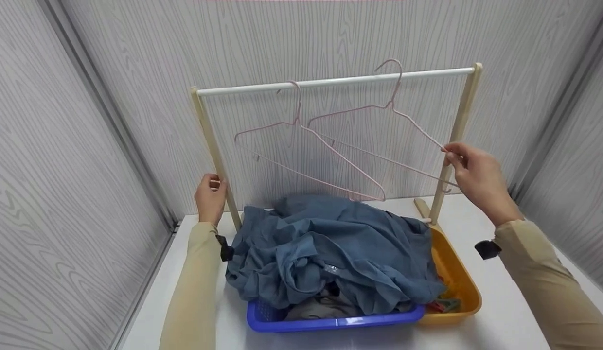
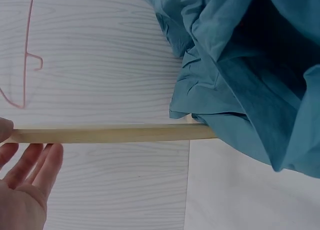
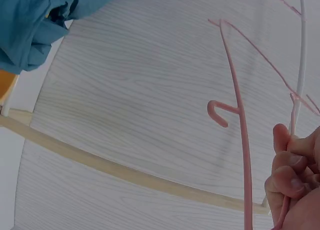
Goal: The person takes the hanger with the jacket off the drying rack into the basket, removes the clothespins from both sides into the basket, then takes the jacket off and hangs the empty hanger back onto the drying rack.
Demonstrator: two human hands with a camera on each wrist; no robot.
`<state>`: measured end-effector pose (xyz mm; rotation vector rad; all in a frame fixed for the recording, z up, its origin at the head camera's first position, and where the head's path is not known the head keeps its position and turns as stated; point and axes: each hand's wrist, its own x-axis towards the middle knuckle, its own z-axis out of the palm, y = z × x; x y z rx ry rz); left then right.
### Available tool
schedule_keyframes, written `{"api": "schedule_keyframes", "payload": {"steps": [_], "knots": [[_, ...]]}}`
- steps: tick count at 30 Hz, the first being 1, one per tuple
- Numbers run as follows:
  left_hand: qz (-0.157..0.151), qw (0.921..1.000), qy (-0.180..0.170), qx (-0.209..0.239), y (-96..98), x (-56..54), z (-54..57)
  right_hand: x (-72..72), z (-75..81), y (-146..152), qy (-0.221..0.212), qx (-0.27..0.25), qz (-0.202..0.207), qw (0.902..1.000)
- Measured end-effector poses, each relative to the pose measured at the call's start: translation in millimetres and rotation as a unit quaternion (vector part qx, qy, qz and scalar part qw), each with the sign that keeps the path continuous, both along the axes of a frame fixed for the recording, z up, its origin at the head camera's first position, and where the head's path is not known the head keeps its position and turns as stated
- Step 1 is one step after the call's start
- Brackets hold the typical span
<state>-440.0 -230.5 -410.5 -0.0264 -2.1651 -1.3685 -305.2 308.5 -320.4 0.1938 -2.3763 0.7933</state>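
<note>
My right hand [image 1: 479,177] pinches the right shoulder of a pink clothes hanger [image 1: 423,130]. That hanger's hook rises above the white rod of the clothes rack [image 1: 340,81]; whether it rests on the rod I cannot tell. Farther left, a second pink hanger [image 1: 340,154] hangs from the rod by its hook. My left hand [image 1: 210,198] holds the rack's left wooden post [image 2: 115,134], thumb on one side and fingers on the other. In the right wrist view, my right hand [image 3: 297,177] has its fingers curled round the thin pink hanger wire.
Below the rod, a crumpled blue garment [image 1: 340,248] heaps over a blue basket [image 1: 340,323], with grey cloth [image 1: 323,308] under it. A yellow basket [image 1: 469,291] holding small coloured items stands at its right. Patterned panels [image 1: 112,48] enclose the white table [image 1: 505,311].
</note>
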Motion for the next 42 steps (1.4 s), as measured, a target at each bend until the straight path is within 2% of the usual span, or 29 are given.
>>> {"api": "schedule_keyframes", "payload": {"steps": [5,9,13,20,23,28,33,35,38,42], "knots": [[-0.012,0.9993,-0.032,-0.011,-2.3,2.6,-1.0,-21.9,-9.0,-4,-0.009,0.009,0.024,0.9996],[-0.049,0.9977,-0.045,-0.009,-0.9,2.6,-1.5,-32.7,-23.6,-3,-0.034,-0.001,0.041,0.9986],[-0.079,0.9954,-0.052,-0.018,-1.3,2.5,-2.2,-36.4,-30.8,-1,-0.042,-0.003,0.049,0.9979],[-0.093,0.9925,-0.074,-0.031,-7.3,10.3,1.4,-35.5,-29.5,-3,-0.023,-0.008,0.053,0.9983],[-0.103,0.9897,-0.088,-0.047,-10.6,18.2,3.7,-28.8,-31.3,-3,0.006,-0.01,0.045,0.9989],[-0.13,0.9837,-0.101,-0.073,-16.5,38.8,6.0,-10.5,-37.7,-4,0.068,-0.007,0.034,0.9971],[-0.159,0.9776,-0.099,-0.096,-19.4,63.0,1.3,10.8,-51.8,-8,0.113,0.001,0.046,0.9926],[-0.175,0.9733,-0.097,-0.113,-18.8,73.9,-2.6,20.4,-60.1,-12,0.115,0.006,0.057,0.9917],[-0.217,0.9617,-0.094,-0.138,-15.8,91.4,-10.3,34.7,-73.4,-19,0.097,0.022,0.083,0.9915],[-0.303,0.9348,-0.099,-0.157,-9.7,115.6,-22.1,52.6,-89.6,-29,0.026,0.05,0.136,0.9891]]}}
